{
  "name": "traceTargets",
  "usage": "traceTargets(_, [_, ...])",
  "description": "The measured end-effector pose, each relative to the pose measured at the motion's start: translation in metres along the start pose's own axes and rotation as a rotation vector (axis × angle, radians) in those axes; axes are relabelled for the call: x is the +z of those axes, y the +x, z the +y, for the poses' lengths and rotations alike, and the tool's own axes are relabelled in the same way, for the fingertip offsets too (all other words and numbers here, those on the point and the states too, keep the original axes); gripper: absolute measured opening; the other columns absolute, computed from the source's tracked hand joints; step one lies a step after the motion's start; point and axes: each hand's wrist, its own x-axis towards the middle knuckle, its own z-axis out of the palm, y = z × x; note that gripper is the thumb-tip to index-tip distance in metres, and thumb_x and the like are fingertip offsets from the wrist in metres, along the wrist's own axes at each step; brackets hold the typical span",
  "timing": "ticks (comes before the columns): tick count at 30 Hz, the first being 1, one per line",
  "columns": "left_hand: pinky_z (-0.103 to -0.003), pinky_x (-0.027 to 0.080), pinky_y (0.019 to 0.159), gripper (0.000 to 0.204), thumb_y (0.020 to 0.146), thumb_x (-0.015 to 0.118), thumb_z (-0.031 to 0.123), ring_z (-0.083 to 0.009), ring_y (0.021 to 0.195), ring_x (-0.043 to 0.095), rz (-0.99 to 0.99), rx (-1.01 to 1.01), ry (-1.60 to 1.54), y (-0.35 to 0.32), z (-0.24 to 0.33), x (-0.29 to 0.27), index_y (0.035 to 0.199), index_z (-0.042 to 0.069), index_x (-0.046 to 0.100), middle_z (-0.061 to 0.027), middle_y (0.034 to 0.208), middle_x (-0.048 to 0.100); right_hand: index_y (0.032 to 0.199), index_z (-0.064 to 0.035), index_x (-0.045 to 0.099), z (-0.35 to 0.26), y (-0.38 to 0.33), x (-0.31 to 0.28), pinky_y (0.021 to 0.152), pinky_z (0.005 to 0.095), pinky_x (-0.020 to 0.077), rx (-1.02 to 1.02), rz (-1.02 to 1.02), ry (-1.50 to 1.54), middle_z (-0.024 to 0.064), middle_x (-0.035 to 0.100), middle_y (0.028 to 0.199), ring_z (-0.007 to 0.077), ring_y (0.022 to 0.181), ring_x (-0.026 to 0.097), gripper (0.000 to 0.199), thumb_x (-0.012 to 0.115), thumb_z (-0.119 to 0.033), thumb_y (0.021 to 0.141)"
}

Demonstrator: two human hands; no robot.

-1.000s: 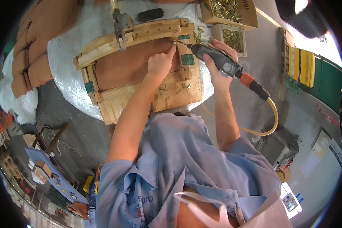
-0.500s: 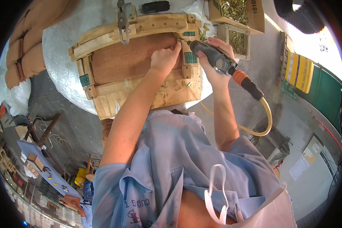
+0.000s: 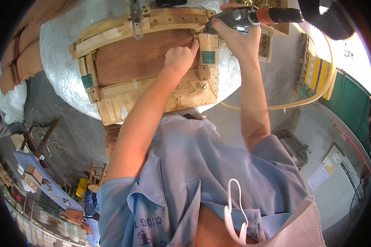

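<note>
A wooden jig (image 3: 111, 91) with curved rails holds a flat brown wood panel (image 3: 132, 61). My left hand (image 3: 180, 58) rests over the panel's right end, fingers curled and index fingertip against the jig's inner edge; whatever it may pinch is hidden. My right hand (image 3: 245, 41) is wrapped round a grey air-powered driver (image 3: 234, 19) lying almost level. The driver's nose meets the jig's upper right corner, just beyond my left fingertips. Several small brass-coloured pieces (image 3: 199, 86) lie on the jig's near board, below my left hand.
A metal latch clamp (image 3: 136, 20) stands at the jig's far rail. Green pads (image 3: 208, 57) sit on the side posts. Boxes of brass pieces (image 3: 266, 44) stand at far right. The driver's yellow hose (image 3: 333, 66) loops along the right. Brown padded stacks (image 3: 29, 61) stand at left.
My right hand has moved the driver away from me and turned it from slanted to nearly level, its nose now at the jig's upper right corner. My left hand stays at the panel's end.
</note>
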Motion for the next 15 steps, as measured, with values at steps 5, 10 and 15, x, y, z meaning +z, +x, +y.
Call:
traceTargets(5, [-0.045, 0.062, 0.052, 0.061, 0.097, 0.059, 0.010, -0.0289, 0.065, 0.077, 0.061, -0.025, -0.008, 0.003, -0.002, 0.017, 0.157, 0.021, 0.051, -0.0092, 0.074, 0.076, 0.110, -0.0048, 0.076, 0.016, 0.002, -0.003, 0.082, 0.0298, 0.0605, 0.067, -0.027, -0.007, 0.0046, 0.079, 0.097, 0.0131, 0.091, 0.075, 0.036, 0.092, -0.008, 0.078])
traceTargets(10, [-0.044, 0.062, 0.057, 0.059, 0.097, 0.058, 0.009, -0.0297, 0.067, 0.078, 0.038, -0.025, -0.039, 0.002, -0.002, 0.010, 0.155, 0.021, 0.053, -0.0120, 0.076, 0.077, 0.114, -0.0057, 0.075, 0.029, -0.003, -0.002, 0.086, 0.0304, 0.0603, 0.032, -0.023, 0.035, 0.0047, 0.079, 0.102, 0.0133, 0.095, 0.075, 0.039, 0.089, -0.009, 0.077])
traceTargets(15, [-0.047, 0.061, 0.064, 0.046, 0.107, 0.052, 0.016, -0.0311, 0.072, 0.077, 0.184, -0.041, -0.379, -0.020, -0.018, 0.001, 0.153, 0.020, 0.057, -0.0136, 0.082, 0.078, 0.118, -0.0087, 0.074, 0.039, -0.016, -0.014, 0.090, 0.0327, 0.0581, -0.059, 0.020, 0.099, 0.0033, 0.079, 0.106, 0.0133, 0.099, 0.074, 0.046, 0.090, -0.017, 0.075])
